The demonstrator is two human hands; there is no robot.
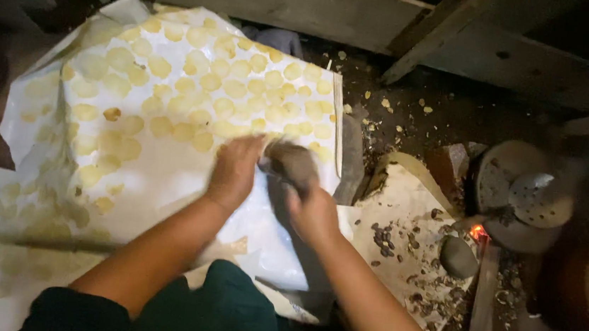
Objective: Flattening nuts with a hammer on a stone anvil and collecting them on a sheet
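Far left: a white sheet [166, 175] spread on the floor, covered in rows of pale yellow discs [194, 93]; the edge nearest us is cut off by the frame.
Left hand: our left hand [235, 171] lies palm down on the sheet, fingers stretched and flat among the discs. The grip is open and has hold of nothing that we can see.
Centre: a dark, rounded lump [293, 164] sits just beside the left fingertips, over the sheet's right edge. It is motion-blurred, so we cannot say what it is.
Right hand: our right hand [313, 213] is closed around the lump's lower side, fingers curled up over it.
Right of centre: a stained paper [403, 218] strewn with dark seeds or chips [384, 239], and a smooth grey stone [458, 256] at its far side.
Far right: a glowing ember [478, 233] beside a round perforated ladle [540, 200] resting over a dark pot.
Risk: we judge that a swing of the right arm could scatter the discs or drag the sheet out of line. The ember is near the paper, and a stray corner pushed that way could scorch.
Hidden: shadow swallows the upper right, the pot's contents are unseen, and the blur hides whether lump and sheet touch.
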